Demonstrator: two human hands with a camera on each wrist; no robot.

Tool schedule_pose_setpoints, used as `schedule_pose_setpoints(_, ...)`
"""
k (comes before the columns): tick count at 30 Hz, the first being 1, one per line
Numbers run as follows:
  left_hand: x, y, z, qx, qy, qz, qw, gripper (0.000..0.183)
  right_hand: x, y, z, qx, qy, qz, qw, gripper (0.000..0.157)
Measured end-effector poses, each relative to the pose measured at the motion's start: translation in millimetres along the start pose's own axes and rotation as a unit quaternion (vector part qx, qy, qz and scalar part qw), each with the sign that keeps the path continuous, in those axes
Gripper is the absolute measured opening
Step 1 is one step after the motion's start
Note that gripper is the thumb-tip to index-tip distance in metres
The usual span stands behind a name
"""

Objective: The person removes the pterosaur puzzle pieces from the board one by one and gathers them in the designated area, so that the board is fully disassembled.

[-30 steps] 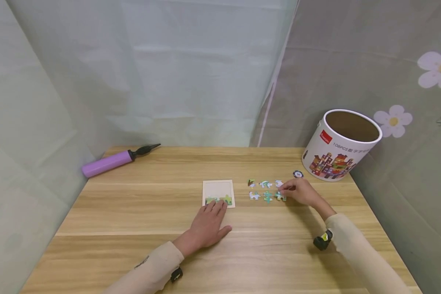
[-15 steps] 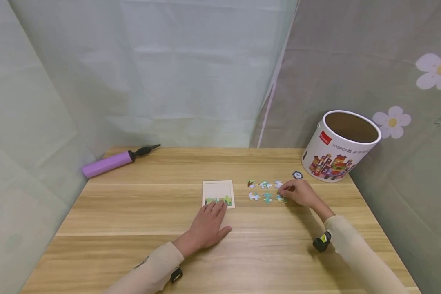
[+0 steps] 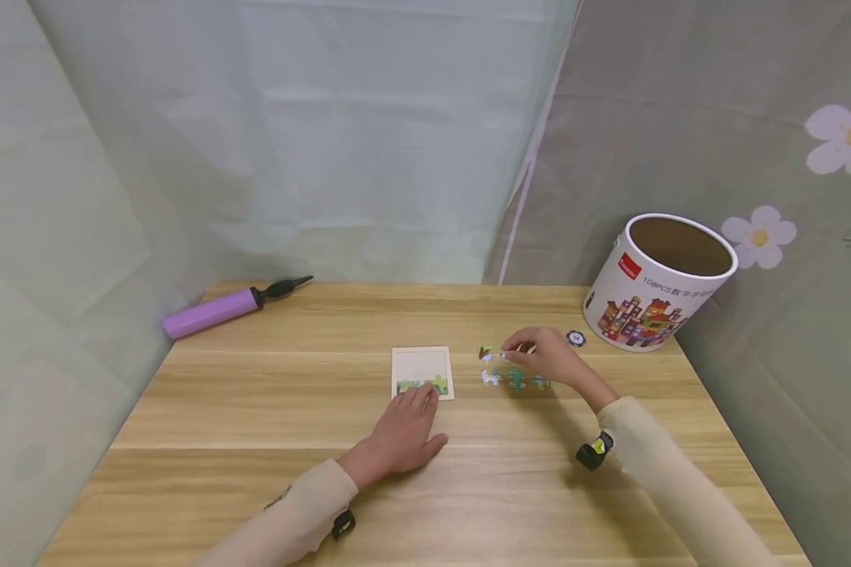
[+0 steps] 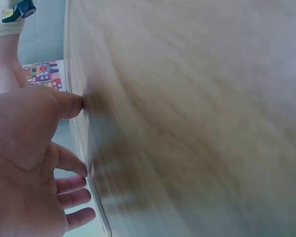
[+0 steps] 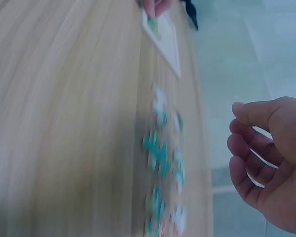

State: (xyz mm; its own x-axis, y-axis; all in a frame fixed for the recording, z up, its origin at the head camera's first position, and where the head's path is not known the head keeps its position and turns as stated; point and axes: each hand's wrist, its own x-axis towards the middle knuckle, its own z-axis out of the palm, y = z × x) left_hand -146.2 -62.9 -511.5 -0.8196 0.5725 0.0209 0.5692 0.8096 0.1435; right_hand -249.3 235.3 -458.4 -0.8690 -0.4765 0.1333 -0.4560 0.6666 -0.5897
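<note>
A small square puzzle tray lies mid-table, with green jigsaw pieces along its near side. My left hand rests there, fingertips on the tray's near edge, fingers extended. To the right, loose jigsaw pieces lie in two rows. My right hand hovers over the far row and hides part of it in the head view. In the right wrist view, the right hand has loosely curled fingers with nothing visible between them, and the blurred pieces lie on the table.
A purple hand pump with a black nozzle lies at the back left. At the back right stands a large white printed bucket. Near its base lies a dark round chip. Cloth curtains hang around the table.
My right hand has lifted from the near-row piece at the right end and moved left over the far row. That piece stays on the table. The left hand keeps its place on the tray.
</note>
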Motion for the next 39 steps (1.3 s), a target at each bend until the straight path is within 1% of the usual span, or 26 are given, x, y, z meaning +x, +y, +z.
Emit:
schedule_pose_setpoints(4,0.4,1.7,-1.5,0.007,0.000,0.002,1.0000,0.073,14.0,-13.6,10.4,0.011,-0.011,-0.021,1.000,0.015)
schedule_pose_setpoints(10,-2.8,9.3,-2.1,0.013,-0.026,0.008,0.9996,0.074,32.2,-29.2,28.7,0.024,-0.031,-0.030,0.999,0.016)
schedule_pose_setpoints(16,-5.3,12.0,-0.1,0.041,-0.021,0.009,0.9989,0.076,50.5,-42.1,48.7,0.026,-0.062,-0.061,0.996,0.018)
schedule_pose_setpoints(19,-7.1,12.5,-1.0,0.041,-0.026,0.008,0.9988,0.078,58.4,-48.2,59.9,0.032,-0.082,-0.071,0.994,0.020)
schedule_pose_setpoints(25,-10.3,12.2,-0.8,0.029,-0.048,0.009,0.9984,0.080,69.8,-55.0,80.9,0.046,-0.112,-0.076,0.990,0.020)
schedule_pose_setpoints(29,-11.5,11.9,-1.0,0.018,-0.055,0.008,0.9983,0.080,76.2,-56.6,92.6,0.047,-0.123,-0.066,0.989,0.019)
schedule_pose_setpoints(32,-11.8,11.8,-1.2,0.010,-0.057,0.005,0.9983,0.080,80.8,-57.4,99.8,0.044,-0.127,-0.066,0.989,0.017)
schedule_pose_setpoints(39,-12.4,12.1,-2.4,0.017,-0.050,0.009,0.9986,0.080,90.0,-61.7,111.7,0.027,-0.134,-0.095,0.986,0.015)
